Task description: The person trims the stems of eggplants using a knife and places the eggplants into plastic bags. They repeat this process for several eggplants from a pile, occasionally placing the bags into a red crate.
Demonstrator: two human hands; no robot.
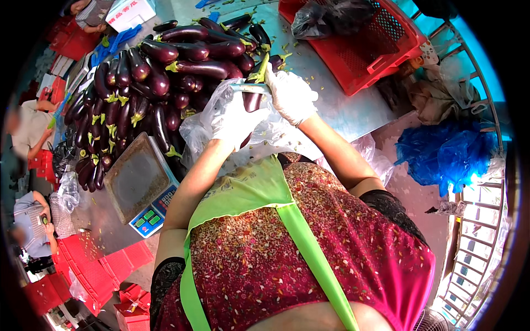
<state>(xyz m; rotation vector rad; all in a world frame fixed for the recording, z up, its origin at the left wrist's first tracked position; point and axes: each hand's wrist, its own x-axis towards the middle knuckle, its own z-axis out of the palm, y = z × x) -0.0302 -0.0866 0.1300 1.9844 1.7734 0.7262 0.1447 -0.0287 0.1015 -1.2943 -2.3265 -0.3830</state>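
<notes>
A dark purple eggplant point(251, 102) with a green stem stands between my white-gloved hands, close in front of the apron. My left hand point(237, 120) grips its body from the left. Across its upper part lies a flat, pale strip that looks like a knife blade point(250, 88); its right end runs into my right hand point(292, 96), whose fingers close beside the green cap. Clear plastic bags point(198, 128) lie under and around my left hand. A large heap of eggplants point(198, 49) covers the metal table point(352, 111) ahead and to the left.
A digital scale point(138, 178) sits left of my left forearm. At the upper right, a red plastic crate point(356, 62) holds dark bags. Blue plastic bags point(447, 151) hang by the barred window. Red crates point(89, 273) stand lower left, with other people at the left edge.
</notes>
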